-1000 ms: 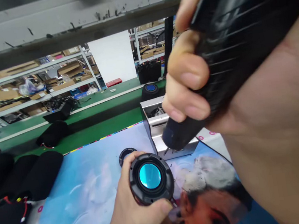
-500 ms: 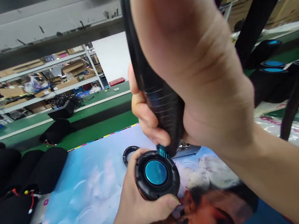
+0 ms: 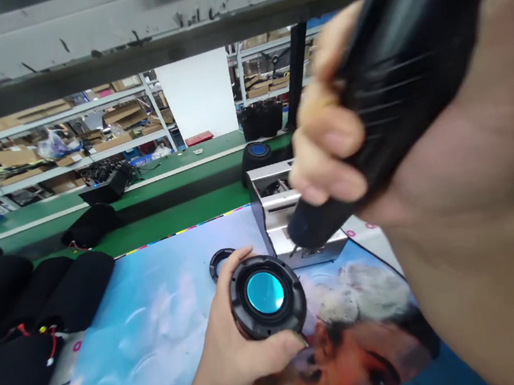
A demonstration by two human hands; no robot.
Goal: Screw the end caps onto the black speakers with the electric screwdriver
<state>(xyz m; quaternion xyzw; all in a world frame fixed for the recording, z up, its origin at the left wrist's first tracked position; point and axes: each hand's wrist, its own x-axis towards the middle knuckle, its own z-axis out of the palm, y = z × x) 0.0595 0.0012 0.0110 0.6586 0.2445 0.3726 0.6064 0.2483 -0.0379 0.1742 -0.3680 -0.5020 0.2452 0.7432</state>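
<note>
My left hand (image 3: 232,334) is wrapped round a black cylindrical speaker (image 3: 243,313), whose round end with a shiny blue disc in a black ring faces up. My right hand (image 3: 326,137) grips a black electric screwdriver (image 3: 405,86), slanted with its tip down and to the left. That tip is over the front of a silver metal screw feeder (image 3: 279,211), apart from the speaker; whether it touches the feeder I cannot tell. Behind the speaker a loose black ring (image 3: 217,264) lies on the printed poster sheet (image 3: 160,322).
Several black fabric-covered cylinders (image 3: 78,290) with red and white wires lie at the left. Beyond the poster runs a green bench (image 3: 180,197) bearing another speaker with a blue disc (image 3: 257,149). A grey metal beam (image 3: 72,53) crosses overhead, and loaded shelves stand behind.
My right hand has swung the screwdriver from the speaker's rim to the right, over the screw feeder, and tilted it. My left hand still holds the speaker in nearly the same place.
</note>
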